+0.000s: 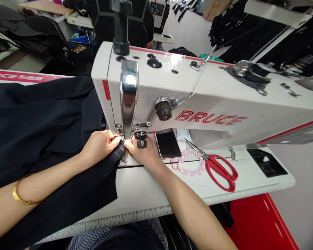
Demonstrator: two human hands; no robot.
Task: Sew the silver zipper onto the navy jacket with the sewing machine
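Observation:
Dark navy fabric (54, 114) covers the left of the sewing table and drapes over its front edge. My left hand (100, 145) pinches a folded edge of this fabric just left of the needle area of a white sewing machine (206, 107). Close by on the other side, my right hand (141, 149) is closed at the same fabric edge, its fingertips beside the presser foot. The machine's tension knob partly covers that hand. The needle itself is hidden behind the machine head and the fingers.
Right of my hands lie a phone (169, 144), a pink beaded ring strap (191, 172) and red-handled scissors (220, 172) with blades pointing toward the machine. A ruler tape (125, 217) runs along the table's front edge. A red surface (261, 222) stands below right. Another person (141, 26) sits beyond.

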